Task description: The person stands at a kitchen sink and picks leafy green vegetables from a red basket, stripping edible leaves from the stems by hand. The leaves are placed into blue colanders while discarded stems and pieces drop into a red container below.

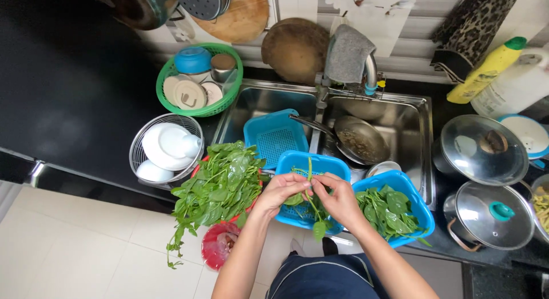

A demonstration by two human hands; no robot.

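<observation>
A thin, limp green stalk (pixel 309 187) with soft leaves was pinched between the left hand (pixel 281 190) and the right hand (pixel 338 199), fingertips together over a perforated blue plastic basket (pixel 337 164). Its lower leaves merged with greens below, hard to separate. A second blue basket (pixel 413 191) of picked leaves sat right; a loose leafy heap (pixel 217 187) left hid most of a red bowl (pixel 221 244), by the steel sink (pixel 409 113).

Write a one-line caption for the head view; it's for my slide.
Both hands, left hand and right hand, pinch a leafy green stem over a blue basket at the sink.
</observation>
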